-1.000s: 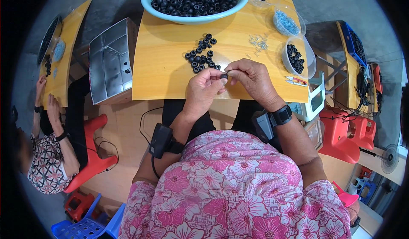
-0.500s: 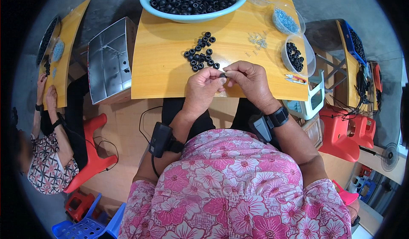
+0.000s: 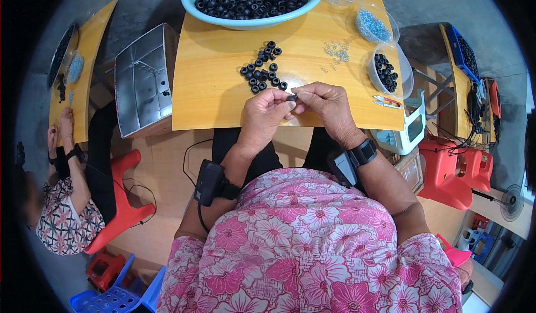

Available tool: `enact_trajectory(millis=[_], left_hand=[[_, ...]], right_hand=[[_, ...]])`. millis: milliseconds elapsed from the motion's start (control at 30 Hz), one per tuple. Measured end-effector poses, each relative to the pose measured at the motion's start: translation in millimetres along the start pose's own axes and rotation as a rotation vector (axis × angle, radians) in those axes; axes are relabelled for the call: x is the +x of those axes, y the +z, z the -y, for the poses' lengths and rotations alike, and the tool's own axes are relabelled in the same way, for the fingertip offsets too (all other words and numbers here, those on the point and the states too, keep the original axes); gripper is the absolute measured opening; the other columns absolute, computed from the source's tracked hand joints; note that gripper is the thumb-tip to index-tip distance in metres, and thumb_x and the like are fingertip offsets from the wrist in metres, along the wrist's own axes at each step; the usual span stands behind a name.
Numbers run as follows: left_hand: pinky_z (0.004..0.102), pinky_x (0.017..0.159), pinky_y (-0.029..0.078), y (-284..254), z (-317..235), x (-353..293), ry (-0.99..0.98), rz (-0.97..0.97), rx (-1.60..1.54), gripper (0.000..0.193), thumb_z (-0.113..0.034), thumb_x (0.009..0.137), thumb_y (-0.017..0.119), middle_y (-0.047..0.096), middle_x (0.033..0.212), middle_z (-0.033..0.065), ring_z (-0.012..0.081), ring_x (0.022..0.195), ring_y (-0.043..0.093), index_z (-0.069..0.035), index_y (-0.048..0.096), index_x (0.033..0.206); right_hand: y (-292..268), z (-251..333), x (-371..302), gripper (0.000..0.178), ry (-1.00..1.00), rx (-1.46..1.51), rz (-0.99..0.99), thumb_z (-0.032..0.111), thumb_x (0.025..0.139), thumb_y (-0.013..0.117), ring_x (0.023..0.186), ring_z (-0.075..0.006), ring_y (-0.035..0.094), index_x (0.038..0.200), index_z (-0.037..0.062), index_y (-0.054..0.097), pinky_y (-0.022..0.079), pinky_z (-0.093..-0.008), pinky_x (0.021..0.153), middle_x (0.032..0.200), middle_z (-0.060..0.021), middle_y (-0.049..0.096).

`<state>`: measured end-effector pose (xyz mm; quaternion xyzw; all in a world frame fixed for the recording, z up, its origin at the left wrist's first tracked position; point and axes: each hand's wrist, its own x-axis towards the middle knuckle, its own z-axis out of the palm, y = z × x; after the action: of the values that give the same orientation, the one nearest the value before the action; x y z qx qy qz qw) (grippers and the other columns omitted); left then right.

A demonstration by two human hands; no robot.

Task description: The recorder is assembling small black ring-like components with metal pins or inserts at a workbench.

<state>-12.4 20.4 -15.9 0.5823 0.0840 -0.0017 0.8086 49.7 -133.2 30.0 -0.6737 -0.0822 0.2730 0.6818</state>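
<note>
Head view: the left hand [image 3: 262,114] and the right hand [image 3: 325,102] meet over the near edge of the wooden table [image 3: 212,90], fingertips pinched together on one small black ring [image 3: 292,97]. Just beyond lies a loose pile of black rings [image 3: 263,67]. Farther back stands a blue basin [image 3: 251,17] full of rings; right, a clear tub [image 3: 389,70] and a dish of silver bits [image 3: 373,25]. Another person's hand [image 3: 66,120] works at the left table.
</note>
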Motion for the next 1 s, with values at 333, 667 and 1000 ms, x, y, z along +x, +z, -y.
enact_trajectory(millis=[333, 667, 1000], left_hand=[[0.0208, 0.064, 0.05, -2, -7, 0, -0.048, 0.024, -0.054, 0.012, -0.004, 0.087, 0.062, 0.064, 0.081, 0.0042, 0.0074, 0.068, 0.058, 0.003, 0.061, 0.097], [0.0222, 0.068, 0.051, 2, -10, -4, -0.055, 0.001, -0.063, 0.017, -0.003, 0.087, 0.062, 0.065, 0.085, 0.0072, 0.01, 0.074, 0.06, 0.005, 0.062, 0.102], [0.0217, 0.066, 0.051, 0, -11, -4, 0.029, 0.048, 0.058, 0.018, -0.005, 0.084, 0.067, 0.055, 0.093, 0.0052, 0.0108, 0.078, 0.059, 0.004, 0.066, 0.1]], right_hand=[[-4, -5, 5, 0.017, 0.034, 0.001, 0.038, 0.005, 0.091, 0.057, 0.074, -0.0121, 0.063, 0.099, -0.0078, 0.064, 0.052, -0.0239, 0.071, 0.082, -0.0091, 0.067], [-11, -9, 7, 0.019, 0.223, 0.402, 0.181, 0.011, 0.093, 0.056, 0.076, -0.0145, 0.064, 0.105, -0.0033, 0.058, 0.054, -0.0276, 0.075, 0.089, -0.0081, 0.064], [-31, -10, 15, 0.024, 0.38, 0.394, 0.437, 0.022, 0.091, 0.06, 0.076, -0.0135, 0.063, 0.101, -0.0001, 0.062, 0.053, -0.028, 0.077, 0.086, -0.0071, 0.064]])
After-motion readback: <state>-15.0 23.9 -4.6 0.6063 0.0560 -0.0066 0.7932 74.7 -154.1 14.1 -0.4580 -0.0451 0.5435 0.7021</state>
